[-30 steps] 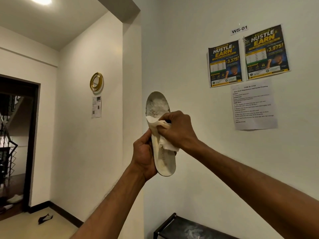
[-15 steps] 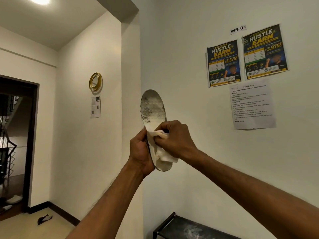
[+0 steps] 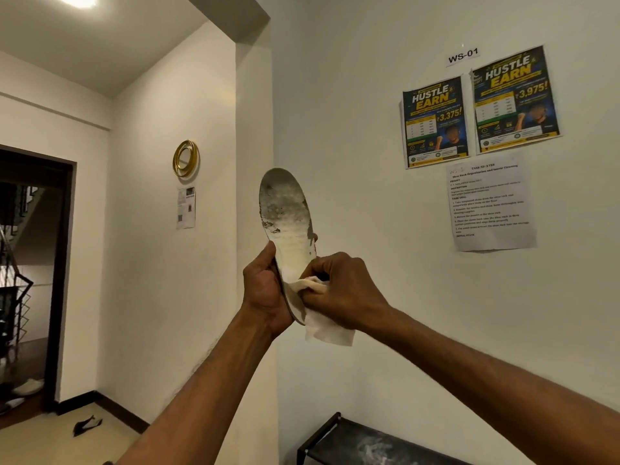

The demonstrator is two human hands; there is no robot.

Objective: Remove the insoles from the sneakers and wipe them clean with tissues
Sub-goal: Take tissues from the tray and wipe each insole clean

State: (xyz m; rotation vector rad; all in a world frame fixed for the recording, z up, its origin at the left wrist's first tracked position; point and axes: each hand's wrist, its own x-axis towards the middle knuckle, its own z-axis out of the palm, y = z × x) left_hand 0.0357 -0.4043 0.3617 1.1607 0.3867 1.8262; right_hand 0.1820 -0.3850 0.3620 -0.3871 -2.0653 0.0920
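The worn pale foam insole (image 3: 288, 223) stands between left hand (image 3: 265, 293) and right hand (image 3: 345, 293); the crumpled white tissue (image 3: 330, 330) hangs below the right.

We hold the insole (image 3: 288, 223) upright in our left hand (image 3: 265, 293), toe end up, its pale face mottled with grey grime. Our right hand (image 3: 342, 293) pinches the crumpled white tissue (image 3: 327, 330) against its lower part, a corner hanging below.
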